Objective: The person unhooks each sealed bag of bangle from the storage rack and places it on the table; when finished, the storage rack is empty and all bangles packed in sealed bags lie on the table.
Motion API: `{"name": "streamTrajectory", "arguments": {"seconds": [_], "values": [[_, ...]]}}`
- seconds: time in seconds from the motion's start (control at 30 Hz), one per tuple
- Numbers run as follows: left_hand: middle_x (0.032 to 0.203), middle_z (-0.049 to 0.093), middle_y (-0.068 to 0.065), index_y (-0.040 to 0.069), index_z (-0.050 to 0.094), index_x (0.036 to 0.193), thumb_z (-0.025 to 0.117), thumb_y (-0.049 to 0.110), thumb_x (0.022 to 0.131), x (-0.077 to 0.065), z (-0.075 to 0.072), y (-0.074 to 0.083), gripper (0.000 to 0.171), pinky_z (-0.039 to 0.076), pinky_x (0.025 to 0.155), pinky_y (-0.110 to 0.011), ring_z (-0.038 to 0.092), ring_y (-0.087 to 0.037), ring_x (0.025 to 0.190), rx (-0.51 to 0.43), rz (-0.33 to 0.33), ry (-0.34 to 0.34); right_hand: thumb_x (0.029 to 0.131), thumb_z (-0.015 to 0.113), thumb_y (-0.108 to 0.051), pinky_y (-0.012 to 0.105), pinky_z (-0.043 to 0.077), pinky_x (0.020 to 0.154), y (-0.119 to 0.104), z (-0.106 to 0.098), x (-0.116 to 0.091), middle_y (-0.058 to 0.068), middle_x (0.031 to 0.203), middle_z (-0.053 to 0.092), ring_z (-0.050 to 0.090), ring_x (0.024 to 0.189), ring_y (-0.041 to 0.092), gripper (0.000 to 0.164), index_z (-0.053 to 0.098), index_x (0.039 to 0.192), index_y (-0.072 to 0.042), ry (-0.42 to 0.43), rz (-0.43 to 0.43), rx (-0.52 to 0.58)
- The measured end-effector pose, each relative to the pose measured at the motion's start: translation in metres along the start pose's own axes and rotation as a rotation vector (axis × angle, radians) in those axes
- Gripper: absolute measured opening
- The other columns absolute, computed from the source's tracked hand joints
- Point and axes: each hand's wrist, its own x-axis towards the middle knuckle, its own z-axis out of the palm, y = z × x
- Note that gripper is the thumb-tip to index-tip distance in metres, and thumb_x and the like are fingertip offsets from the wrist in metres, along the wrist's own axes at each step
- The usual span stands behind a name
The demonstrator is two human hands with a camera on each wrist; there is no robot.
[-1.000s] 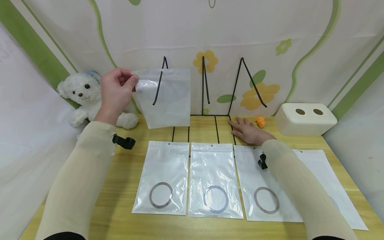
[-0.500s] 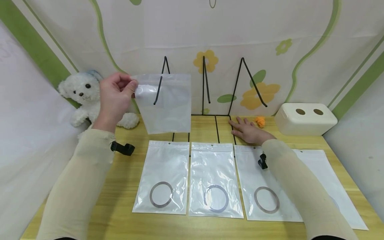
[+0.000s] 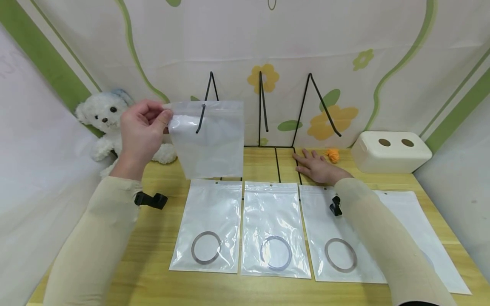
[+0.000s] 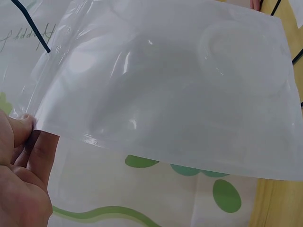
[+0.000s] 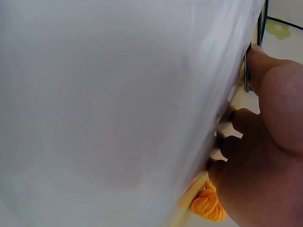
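My left hand (image 3: pixel 141 127) pinches a clear-and-white zip bag (image 3: pixel 210 148) by its upper left corner, thumb in front. The tip of the left prong (image 3: pixel 200 120) of a black wire rack (image 3: pixel 325 106) sticks out in front of the bag, coming through near its top edge. In the left wrist view a faint ring shape (image 4: pixel 204 59) shows inside the bag. My right hand (image 3: pixel 319 169) lies with fingers spread over the rack's base wire and the wooden table (image 3: pixel 153 263). In the right wrist view a white surface hides part of its fingers (image 5: pixel 236 120).
Three zip bags lie in a row in front, each with a ring: the left bag (image 3: pixel 206 204), middle bag (image 3: pixel 269 212) and right bag (image 3: pixel 314 221). Another white bag (image 3: pixel 417 225) lies farther right. Around stand a white teddy bear (image 3: pixel 109 117), orange yarn (image 3: pixel 333 155) and white box (image 3: pixel 386 155).
My left hand has moved down and slightly left, lowering the bag along the prong. The prong's tip now emerges nearer the bag's top. My right hand has stayed in place.
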Motion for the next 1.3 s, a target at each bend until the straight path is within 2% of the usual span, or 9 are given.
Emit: {"name": "streamTrajectory", "arguments": {"seconds": [0.33, 0.43, 0.57, 0.67, 0.8, 1.03, 1.2, 1.3], "values": [[0.084, 0.078, 0.007, 0.015, 0.074, 0.091, 0.076, 0.0, 0.098, -0.015, -0.007, 0.004, 0.018, 0.06, 0.062, -0.018, 0.07, -0.007, 0.07, -0.061, 0.041, 0.002, 0.119, 0.039, -0.038, 0.078, -0.004, 0.127, -0.001, 0.002, 0.003, 0.031, 0.178, -0.003, -0.01, 0.162, 0.06, 0.064, 0.018, 0.175, -0.015, -0.006, 0.015, -0.036], [0.082, 0.078, 0.007, 0.016, 0.075, 0.09, 0.077, -0.002, 0.097, -0.019, -0.008, 0.005, 0.019, 0.06, 0.061, -0.018, 0.071, -0.007, 0.069, -0.075, 0.066, 0.005, 0.118, 0.04, -0.04, 0.079, -0.003, 0.127, -0.001, 0.001, 0.002, 0.032, 0.178, -0.003, -0.01, 0.162, 0.061, 0.065, 0.019, 0.174, -0.015, -0.003, 0.01, -0.032], [0.082, 0.079, 0.006, 0.01, 0.077, 0.089, 0.077, -0.004, 0.096, -0.023, -0.009, 0.007, 0.016, 0.061, 0.063, -0.018, 0.073, -0.006, 0.068, -0.103, 0.083, -0.001, 0.118, 0.04, -0.045, 0.08, -0.003, 0.126, -0.001, 0.001, 0.001, 0.034, 0.177, -0.002, -0.009, 0.161, 0.063, 0.067, 0.02, 0.174, -0.015, 0.0, -0.002, -0.028], [0.082, 0.08, 0.004, 0.009, 0.077, 0.089, 0.078, -0.006, 0.095, -0.027, -0.011, 0.009, 0.016, 0.061, 0.063, -0.019, 0.073, -0.007, 0.068, -0.121, 0.085, 0.001, 0.118, 0.04, -0.043, 0.079, -0.001, 0.126, -0.002, 0.001, 0.003, 0.034, 0.177, -0.001, -0.007, 0.161, 0.063, 0.066, 0.02, 0.174, -0.014, -0.001, 0.003, -0.054], [0.082, 0.08, 0.005, 0.012, 0.078, 0.088, 0.077, -0.007, 0.095, -0.033, -0.011, 0.01, 0.019, 0.062, 0.064, -0.02, 0.074, -0.007, 0.069, -0.119, 0.09, 0.009, 0.119, 0.039, -0.039, 0.079, -0.001, 0.127, -0.003, 0.001, 0.003, 0.034, 0.178, -0.001, -0.007, 0.161, 0.062, 0.064, 0.019, 0.174, -0.013, 0.002, 0.01, -0.064], [0.081, 0.08, 0.004, 0.009, 0.078, 0.089, 0.076, -0.011, 0.094, -0.042, -0.014, 0.013, 0.021, 0.062, 0.063, -0.02, 0.074, -0.006, 0.067, -0.126, 0.127, 0.007, 0.114, 0.038, -0.06, 0.082, -0.006, 0.123, 0.019, 0.007, 0.01, 0.034, 0.177, -0.004, -0.013, 0.159, 0.064, 0.074, 0.02, 0.175, -0.023, 0.016, -0.052, 0.001], [0.082, 0.081, 0.003, 0.006, 0.079, 0.09, 0.076, -0.011, 0.094, -0.048, -0.017, 0.013, 0.018, 0.062, 0.063, -0.019, 0.075, -0.006, 0.069, -0.139, 0.135, 0.0, 0.114, 0.039, -0.059, 0.082, -0.004, 0.124, 0.016, 0.007, 0.01, 0.034, 0.177, -0.003, -0.011, 0.159, 0.064, 0.073, 0.021, 0.175, -0.022, 0.011, -0.034, -0.011], [0.082, 0.081, 0.004, 0.008, 0.079, 0.091, 0.076, -0.011, 0.094, -0.051, -0.02, 0.013, 0.019, 0.061, 0.063, -0.018, 0.075, -0.005, 0.069, -0.125, 0.149, 0.002, 0.116, 0.04, -0.052, 0.08, -0.004, 0.125, 0.008, 0.005, 0.007, 0.034, 0.177, -0.003, -0.01, 0.16, 0.064, 0.07, 0.021, 0.175, -0.019, 0.005, -0.016, -0.019]]}}
